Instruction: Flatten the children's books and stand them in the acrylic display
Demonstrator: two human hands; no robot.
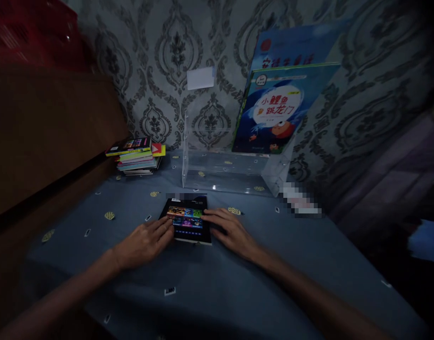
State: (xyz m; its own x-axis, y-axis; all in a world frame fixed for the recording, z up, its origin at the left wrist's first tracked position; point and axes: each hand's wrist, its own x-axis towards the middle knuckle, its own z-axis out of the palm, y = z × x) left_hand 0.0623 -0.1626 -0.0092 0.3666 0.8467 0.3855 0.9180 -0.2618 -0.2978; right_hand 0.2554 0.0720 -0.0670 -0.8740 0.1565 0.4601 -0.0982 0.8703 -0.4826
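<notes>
A black book with rows of small coloured pictures on its cover lies flat on the blue-grey cloth in front of me. My left hand rests at its left side, fingers stretched out with the tips on the cover. From the right, my right hand reaches over with extended fingers, their tips touching the book's right edge. Neither hand is closed around the book. Behind it stands a clear acrylic stand, and two blue picture books lean there, the front one overlapping the rear one.
A stack of books stands at the back left by a brown wooden panel. A red crate sits above that panel. Right of the stand lies a blurred pale item. Patterned wallpaper rises behind the cloth-covered table.
</notes>
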